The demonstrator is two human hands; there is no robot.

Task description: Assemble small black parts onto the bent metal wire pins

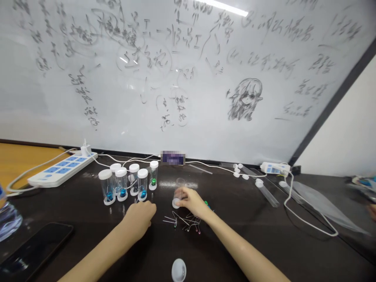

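Dark table: right hand apparently grips clear vial beside pins.

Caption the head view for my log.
Right hand grips a clear vial beside scattered pins; left hand rests curled near capped vials.

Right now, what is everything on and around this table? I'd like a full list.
whiteboard: one, white with dark scribbles, behind the table
table: one, dark
large power strip: one, white with blue sockets, back left
small power strip: one, white, back right
capped tubes: six, clear with white caps, upright, left of centre
loose tubes: a few, clear, lying back right
pins: a scatter, coloured heads, between the hands
loose cap: one, whitish, front centre
phone: one, black, front left
bottle: one, clear, far left
plastic bag: one, clear, right
left hand: curled, beside the pins
right hand: gripping a clear tube
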